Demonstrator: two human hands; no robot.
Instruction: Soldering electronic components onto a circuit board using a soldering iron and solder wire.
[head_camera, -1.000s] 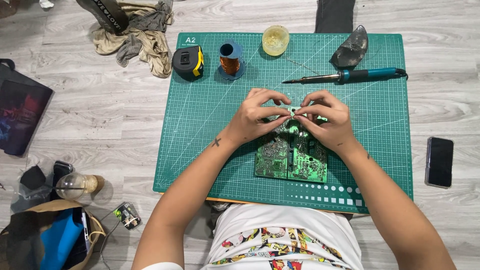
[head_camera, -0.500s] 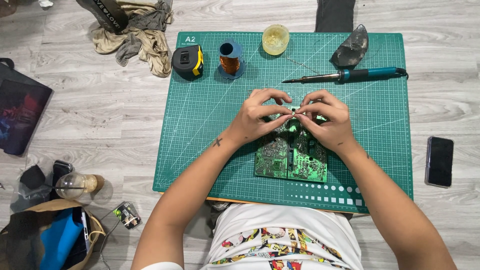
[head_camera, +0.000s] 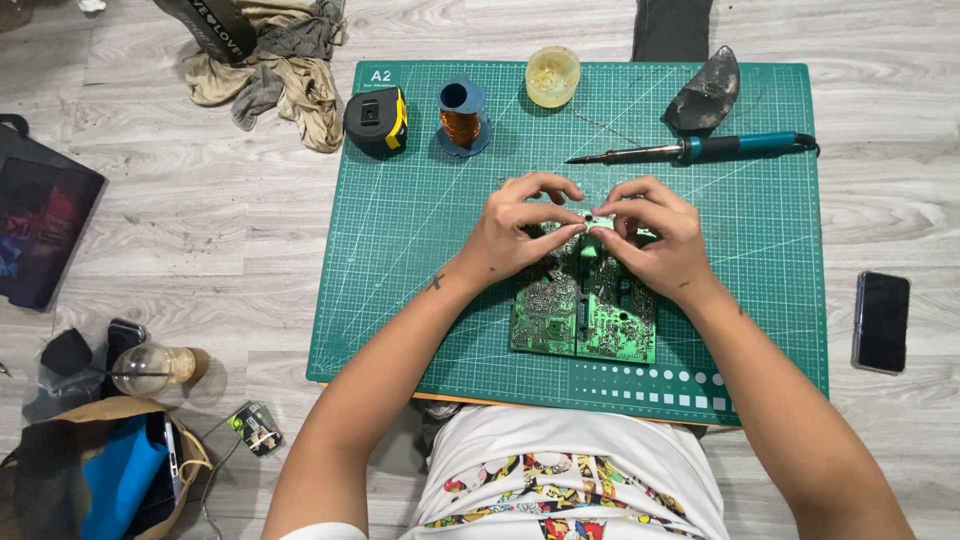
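Our left hand (head_camera: 520, 235) and right hand (head_camera: 655, 240) pinch, grips pressed together, what seems a small part atop the green printed circuit board (head_camera: 585, 315) lying on the green gridded cutting mat (head_camera: 420, 260), near the teal-handled soldering iron (head_camera: 700, 150).

Lay along the cutting mat's (head_camera: 400, 250) far edge: tape measure (head_camera: 376, 122), copper wire spool (head_camera: 461, 118), yellowish jar (head_camera: 552, 76), soldering iron (head_camera: 700, 150); off its right edge, dark phone (head_camera: 881, 321).
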